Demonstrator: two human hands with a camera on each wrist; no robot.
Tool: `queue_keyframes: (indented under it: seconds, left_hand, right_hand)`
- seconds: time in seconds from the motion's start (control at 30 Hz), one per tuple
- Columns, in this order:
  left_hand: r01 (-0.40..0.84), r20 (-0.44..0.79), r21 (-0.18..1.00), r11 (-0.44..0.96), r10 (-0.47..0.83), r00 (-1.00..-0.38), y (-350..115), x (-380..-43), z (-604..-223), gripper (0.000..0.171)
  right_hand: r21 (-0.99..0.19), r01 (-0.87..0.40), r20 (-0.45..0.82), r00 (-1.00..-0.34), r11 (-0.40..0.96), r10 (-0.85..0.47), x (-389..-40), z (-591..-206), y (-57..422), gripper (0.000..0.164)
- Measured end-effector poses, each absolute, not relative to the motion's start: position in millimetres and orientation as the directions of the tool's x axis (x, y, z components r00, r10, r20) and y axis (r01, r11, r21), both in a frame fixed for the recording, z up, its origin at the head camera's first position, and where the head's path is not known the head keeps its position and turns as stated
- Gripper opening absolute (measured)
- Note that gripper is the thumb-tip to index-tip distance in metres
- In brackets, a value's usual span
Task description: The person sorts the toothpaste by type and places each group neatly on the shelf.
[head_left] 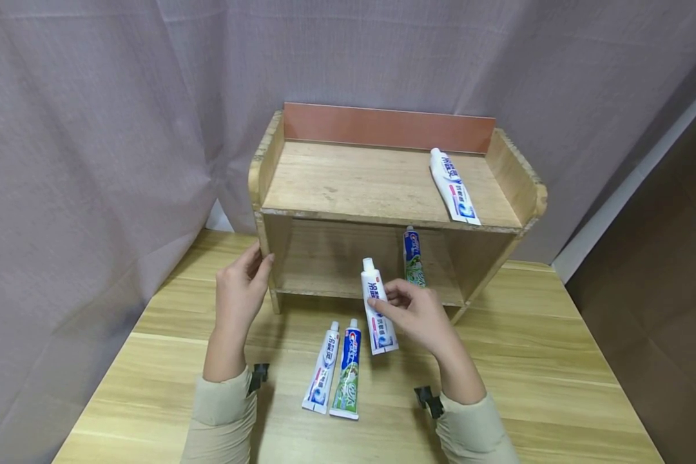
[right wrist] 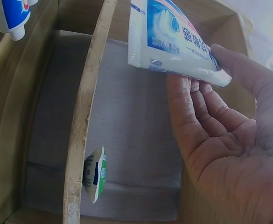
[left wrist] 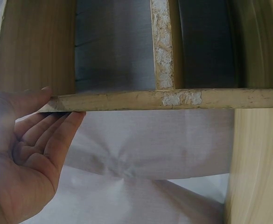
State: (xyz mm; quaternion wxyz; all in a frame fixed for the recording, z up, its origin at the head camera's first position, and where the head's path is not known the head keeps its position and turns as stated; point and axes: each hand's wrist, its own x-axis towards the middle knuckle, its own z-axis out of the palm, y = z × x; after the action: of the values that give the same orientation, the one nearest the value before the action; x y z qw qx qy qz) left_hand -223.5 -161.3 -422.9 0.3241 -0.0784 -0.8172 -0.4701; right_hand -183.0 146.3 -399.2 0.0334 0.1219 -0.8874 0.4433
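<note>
My right hand (head_left: 422,317) pinches a white toothpaste tube (head_left: 384,336) between thumb and fingers, cap pointing up and away, in front of the small wooden shelf (head_left: 354,187). The right wrist view shows that tube's blue-printed flat end (right wrist: 166,35) close up. On the left, my left hand (head_left: 238,283) grips the front edge of the shelf's side panel (left wrist: 127,100), thumb on the inner face and fingers outside. Below the held tube, a white tube (head_left: 323,370) and a blue-green tube (head_left: 348,380) lie side by side on the table.
Another white tube (head_left: 454,190) lies at the right of the top board, its end at the front edge. A blue-green tube (head_left: 413,258) lies in the lower compartment, partly hidden by my right hand. Grey cloth (head_left: 110,129) hangs behind the wooden table (head_left: 557,361).
</note>
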Motion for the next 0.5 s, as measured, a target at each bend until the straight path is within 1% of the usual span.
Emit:
queue_keyframes:
  seconds: [0.2, 0.5]
  left_hand:
    - [0.433, 0.604, 0.716, 0.548, -0.175, -0.777, -161.4, -223.8, -423.1, 0.031]
    - [0.439, 0.609, 0.714, 0.545, -0.175, -0.774, -161.7, -224.2, -423.7, 0.031]
  right_hand:
    - [-0.783, -0.262, 0.187, -0.964, 0.564, -0.189, -182.8, -395.8, 146.5, 0.021]
    - [-0.791, -0.257, 0.181, -0.965, 0.556, -0.189, -183.5, -391.4, 145.4, 0.023]
